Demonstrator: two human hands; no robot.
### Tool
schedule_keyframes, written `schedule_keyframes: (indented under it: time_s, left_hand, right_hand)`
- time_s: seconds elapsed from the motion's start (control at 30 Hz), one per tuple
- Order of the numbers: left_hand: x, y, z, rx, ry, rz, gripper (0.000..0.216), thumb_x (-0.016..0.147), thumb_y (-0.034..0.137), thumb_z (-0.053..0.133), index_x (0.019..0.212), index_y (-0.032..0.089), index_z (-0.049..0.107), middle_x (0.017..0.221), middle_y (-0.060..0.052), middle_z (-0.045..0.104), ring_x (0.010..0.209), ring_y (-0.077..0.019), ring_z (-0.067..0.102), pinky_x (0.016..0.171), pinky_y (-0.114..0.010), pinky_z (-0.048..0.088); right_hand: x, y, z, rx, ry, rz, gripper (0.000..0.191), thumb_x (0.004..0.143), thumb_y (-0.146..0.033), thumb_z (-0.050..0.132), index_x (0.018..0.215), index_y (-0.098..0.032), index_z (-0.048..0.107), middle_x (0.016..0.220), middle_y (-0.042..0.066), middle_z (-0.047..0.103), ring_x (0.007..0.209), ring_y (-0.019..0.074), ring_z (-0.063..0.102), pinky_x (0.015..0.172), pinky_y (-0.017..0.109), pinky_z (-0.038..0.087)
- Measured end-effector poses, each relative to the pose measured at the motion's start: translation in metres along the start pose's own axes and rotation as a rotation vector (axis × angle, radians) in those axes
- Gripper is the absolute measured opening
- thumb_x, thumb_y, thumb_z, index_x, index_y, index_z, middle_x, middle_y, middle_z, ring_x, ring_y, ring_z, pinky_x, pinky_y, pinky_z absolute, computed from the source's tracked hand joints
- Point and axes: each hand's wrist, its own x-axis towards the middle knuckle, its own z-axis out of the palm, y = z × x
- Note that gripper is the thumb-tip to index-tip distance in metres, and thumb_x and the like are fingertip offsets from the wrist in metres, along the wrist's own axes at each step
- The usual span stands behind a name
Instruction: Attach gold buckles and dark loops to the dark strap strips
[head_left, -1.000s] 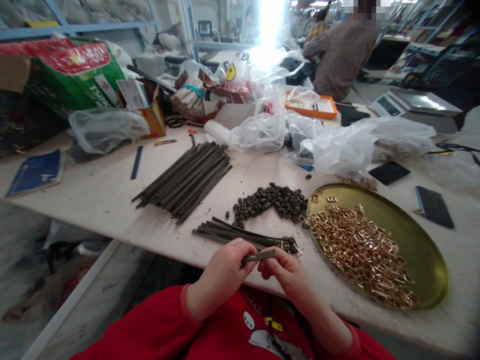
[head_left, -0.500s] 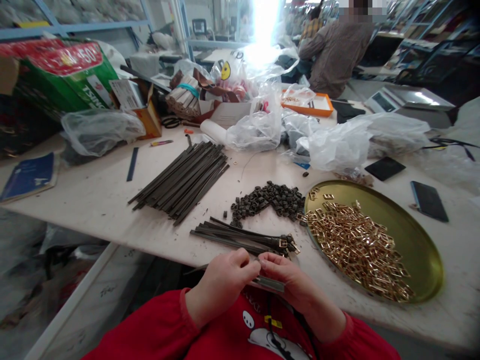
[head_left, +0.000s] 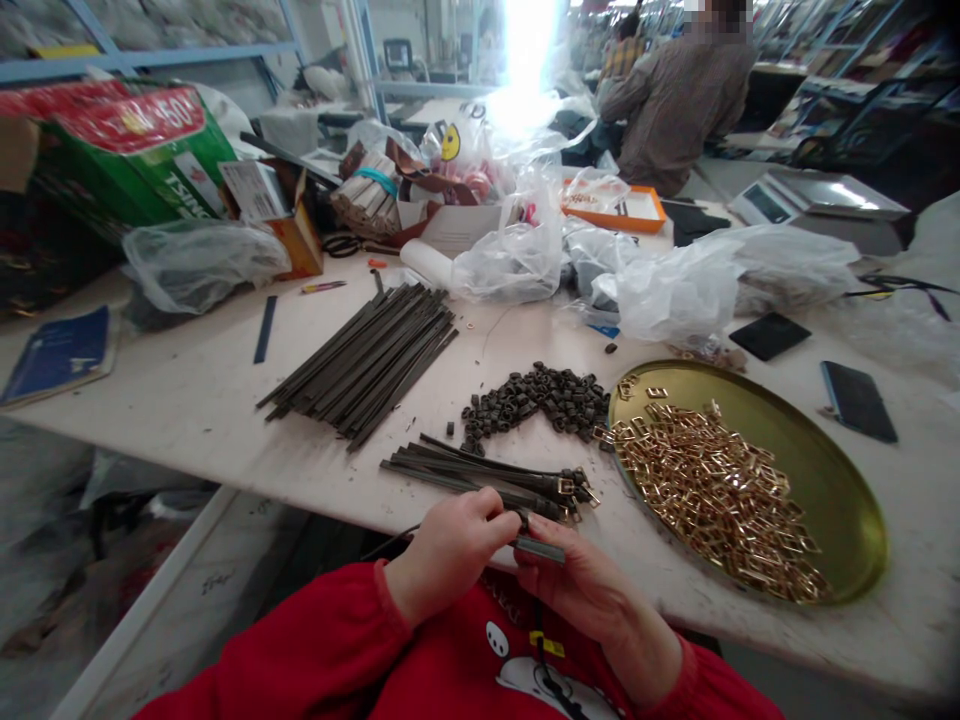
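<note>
A dark narrow strap runs through both hands at the table's near edge. My left hand is closed on it, fingers bent and thumb pressed in, and its tail sticks out to the left. My right hand pinches the strap's folded-looking end between thumb and fingers. Any small part between the fingertips is hidden. Just beyond the hands lies a bundle of straps with gold buckles. Behind it is a heap of small dark loops. Many gold buckles lie on the round golden tray to the right.
A pile of plain dark straps lies left of centre. Plastic bags, a small cardboard box and an orange tray stand farther back. A phone lies right, a blue booklet left. Another person works beyond.
My right hand has turned and lowered slightly, its palm side now showing more. My left hand has shifted a little with the strap. The things on the table have not moved.
</note>
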Motion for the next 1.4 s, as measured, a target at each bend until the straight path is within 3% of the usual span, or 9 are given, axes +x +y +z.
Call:
schedule_keyframes:
  time_s: [0.17,0.27,0.4,0.67,0.8,0.93,1.13,1.3,1.4]
  left_hand:
    - [0.001,0.004,-0.024,-0.539,0.005,-0.249,0.029,0.093,0.037,0.029,0.094,0.018,0.051,0.083,-0.001,0.056,0.075,-0.0132,0.052,0.068,-0.022,0.040]
    - [-0.001,0.008,-0.033,-0.680,-0.139,-0.322,0.033,0.093,0.040,0.025,0.088,0.017,0.048,0.066,0.003,0.049,0.060,-0.0115,0.046,0.058,-0.021,0.037]
    - [-0.001,0.009,-0.028,-0.829,-0.313,-0.372,0.038,0.092,0.040,0.021,0.082,0.017,0.049,0.058,0.005,0.042,0.053,-0.0099,0.041,0.053,-0.020,0.034]
    - [0.000,0.010,-0.016,-0.784,-0.339,-0.403,0.039,0.090,0.036,0.022,0.078,0.016,0.053,0.059,0.004,0.047,0.057,-0.0115,0.044,0.056,-0.021,0.033]
    - [-0.001,0.011,-0.016,-0.701,-0.277,-0.362,0.035,0.089,0.032,0.026,0.076,0.017,0.054,0.070,0.001,0.054,0.066,-0.0134,0.048,0.061,-0.022,0.035]
    - [0.001,0.011,-0.018,-0.704,-0.307,-0.321,0.032,0.088,0.028,0.027,0.080,0.016,0.056,0.075,0.000,0.058,0.070,-0.0143,0.051,0.065,-0.022,0.038]
    - [0.002,0.012,-0.013,-0.626,-0.206,-0.305,0.034,0.090,0.028,0.025,0.080,0.017,0.056,0.076,-0.001,0.060,0.069,-0.0138,0.050,0.064,-0.022,0.037]
    - [0.001,0.010,-0.011,-0.693,-0.281,-0.277,0.033,0.088,0.027,0.027,0.075,0.016,0.055,0.068,0.001,0.055,0.062,-0.0125,0.047,0.060,-0.021,0.036]
    - [0.003,0.010,-0.014,-0.832,-0.363,-0.311,0.032,0.088,0.029,0.027,0.073,0.016,0.052,0.057,0.004,0.044,0.053,-0.0103,0.040,0.051,-0.020,0.033]
  right_hand:
    - [0.002,-0.002,0.004,-0.055,0.053,-0.126,0.023,0.061,-0.027,0.079,0.072,-0.016,0.062,0.062,-0.004,0.057,0.053,0.0055,0.048,0.049,0.016,0.037]
    - [0.001,-0.005,0.012,-0.098,0.099,-0.169,0.026,0.059,-0.030,0.079,0.069,-0.017,0.060,0.061,-0.005,0.054,0.053,0.0057,0.046,0.050,0.017,0.037]
    - [-0.001,-0.007,0.019,-0.191,0.146,-0.212,0.030,0.056,-0.035,0.080,0.067,-0.017,0.058,0.059,-0.005,0.051,0.053,0.0071,0.044,0.052,0.019,0.037]
    - [-0.002,-0.007,0.020,-0.330,0.202,-0.275,0.034,0.055,-0.042,0.079,0.071,-0.018,0.060,0.066,-0.003,0.055,0.062,0.0103,0.045,0.058,0.021,0.037]
    - [-0.001,-0.005,0.013,-0.529,0.244,-0.395,0.031,0.063,-0.046,0.072,0.073,-0.019,0.059,0.068,-0.002,0.056,0.064,0.0125,0.045,0.061,0.024,0.037]
    - [-0.002,-0.005,0.012,-0.694,0.221,-0.494,0.030,0.064,-0.046,0.071,0.070,-0.019,0.059,0.065,-0.001,0.054,0.064,0.0142,0.046,0.063,0.026,0.037]
    - [-0.001,0.000,0.009,-0.631,0.080,-0.395,0.027,0.072,-0.044,0.066,0.073,-0.018,0.059,0.067,-0.002,0.055,0.066,0.0132,0.047,0.067,0.026,0.038]
    - [-0.001,0.005,0.005,-0.564,0.040,-0.328,0.026,0.070,-0.040,0.069,0.068,-0.018,0.056,0.067,-0.002,0.056,0.066,0.0121,0.049,0.066,0.025,0.040]
    - [-0.003,0.003,0.005,-0.499,0.027,-0.287,0.024,0.068,-0.036,0.072,0.083,-0.020,0.060,0.070,-0.004,0.057,0.063,0.0106,0.051,0.064,0.025,0.041]
